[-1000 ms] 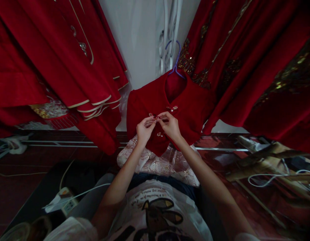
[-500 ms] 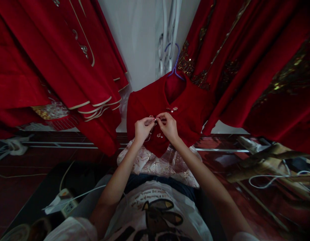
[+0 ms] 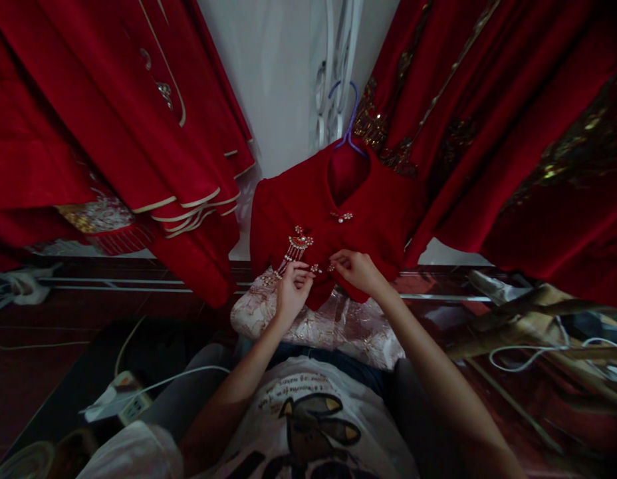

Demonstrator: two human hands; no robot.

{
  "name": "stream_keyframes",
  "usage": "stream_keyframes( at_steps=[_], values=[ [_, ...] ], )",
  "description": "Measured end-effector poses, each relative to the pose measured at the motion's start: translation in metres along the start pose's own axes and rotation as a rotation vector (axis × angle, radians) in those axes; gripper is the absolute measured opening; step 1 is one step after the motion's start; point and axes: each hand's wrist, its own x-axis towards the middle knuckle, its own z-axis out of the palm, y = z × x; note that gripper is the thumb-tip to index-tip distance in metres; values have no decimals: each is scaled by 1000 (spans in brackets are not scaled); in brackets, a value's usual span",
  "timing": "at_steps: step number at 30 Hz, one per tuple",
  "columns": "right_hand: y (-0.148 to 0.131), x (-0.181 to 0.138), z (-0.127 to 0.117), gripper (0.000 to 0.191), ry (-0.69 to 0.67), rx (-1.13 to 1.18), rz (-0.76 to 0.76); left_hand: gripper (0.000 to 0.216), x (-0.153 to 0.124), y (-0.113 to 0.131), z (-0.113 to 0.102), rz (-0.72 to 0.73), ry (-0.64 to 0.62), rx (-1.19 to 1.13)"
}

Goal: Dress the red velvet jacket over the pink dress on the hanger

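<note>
A red garment [image 3: 288,199] with a stand-up neckline hangs in front of me on a purple hanger [image 3: 349,136]. A jewelled brooch [image 3: 299,243] with bead tassels is on its left front; one beaded fastener [image 3: 342,217] sits below the neck. Lower down, my left hand [image 3: 292,289] has its fingers closed at the fabric, beside the tassel ends and a small beaded ornament [image 3: 316,269]. Across from it, my right hand [image 3: 361,269] pinches the front of the garment next to another small beaded piece [image 3: 331,267]. Exactly what the left fingertips hold is hidden.
Red garments [image 3: 189,133] with pale piping hang at left, and red embroidered ones [image 3: 468,146] at right. A pale patterned cloth [image 3: 258,319] lies over my lap. A power strip [image 3: 133,406] with a white cable is at lower left, wooden pieces [image 3: 518,313] at right.
Both hands have moved down from the brooch, the right one also to the right. The brooch and its tassels are now uncovered, and the hands are farther apart.
</note>
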Motion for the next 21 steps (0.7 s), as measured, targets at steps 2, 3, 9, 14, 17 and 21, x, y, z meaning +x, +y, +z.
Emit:
stream_keyframes(
  at_steps=[2, 3, 9, 14, 17, 21],
  values=[
    [9, -3, 5, 13, 2, -70, 43, 26, -14, -7, 6, -5, -69, 30],
    [13, -3, 8, 12, 5, -85, 55, 28, -19, -10, 10, 17, -89, 49],
    [21, 1, 22, 9, 1, 9, 56, 56, -25, -15, 27, 28, -124, -49],
    [27, 2, 22, 12, -70, 233, 59, 57, -19, -12, 34, -92, -98, -164],
    [32, 4, 17, 16, -119, 311, 67, 49, -16, -12, 34, -60, -47, -139],
    [34, 5, 9, 22, -215, 429, 36, 37, -13, -14, 31, 14, 20, -94]
  ],
)
